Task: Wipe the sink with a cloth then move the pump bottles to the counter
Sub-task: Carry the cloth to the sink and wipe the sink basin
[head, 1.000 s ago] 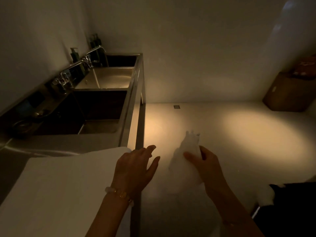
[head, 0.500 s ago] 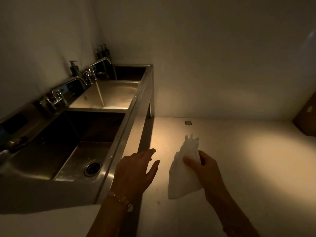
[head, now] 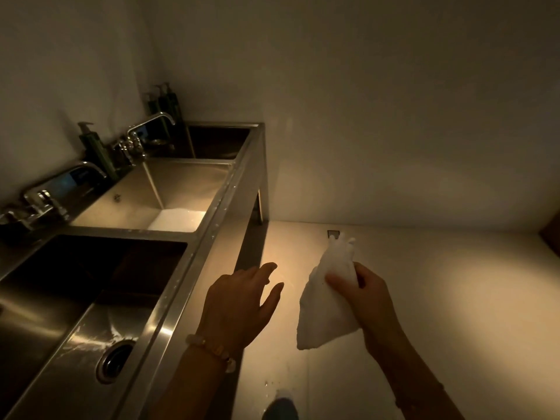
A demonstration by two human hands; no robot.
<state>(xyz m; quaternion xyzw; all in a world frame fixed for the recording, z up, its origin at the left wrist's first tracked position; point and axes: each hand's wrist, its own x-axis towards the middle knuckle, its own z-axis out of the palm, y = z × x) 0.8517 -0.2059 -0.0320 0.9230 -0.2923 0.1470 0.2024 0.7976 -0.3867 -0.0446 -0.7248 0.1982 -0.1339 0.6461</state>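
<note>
A long steel sink unit (head: 212,234) with several basins runs along the left wall in dim light. My right hand (head: 366,295) grips a white cloth (head: 325,301) that hangs over the floor, to the right of the sink's front rim. My left hand (head: 239,304) hovers open beside that rim, holding nothing. A dark pump bottle (head: 95,150) stands on the back ledge between two faucets. Two more pump bottles (head: 165,100) stand in the far corner behind the second faucet (head: 151,122).
The near basin has a round drain (head: 115,360); the middle basin (head: 169,192) is lit and holds foamy water. A near faucet (head: 60,180) juts over the ledge. A floor drain (head: 333,234) lies by the far wall; a dark shoe (head: 280,409) shows below.
The view has moved forward along the sink: the white counter board at lower left has dropped out of sight and the near basin's drain has come into view. Both hands keep their pose.
</note>
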